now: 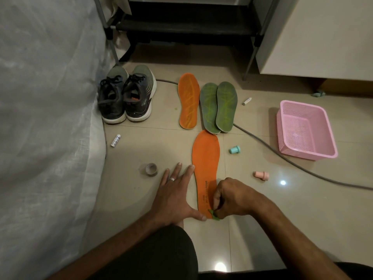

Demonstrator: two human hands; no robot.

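Dark-clad knee (161, 255) at bottom edge, both forearms reaching out over the tiled floor. Left hand (175, 197) lies flat, fingers spread and straight, thumb tip against heel end of orange insole (205, 162). Insole lies printed side up on the floor, heel toward the person, toe right at a pair of green insoles (219, 106). Right hand (228, 199) curls over the heel, thumb and fingers pinching a small green scrap (215, 216) at the heel edge; possibly a peeled layer, view too poor to tell. Tape roll (151, 169) just left of the flat hand. Second orange insole (188, 102), shoes (126, 98) and pink basket (306, 130) farther off.
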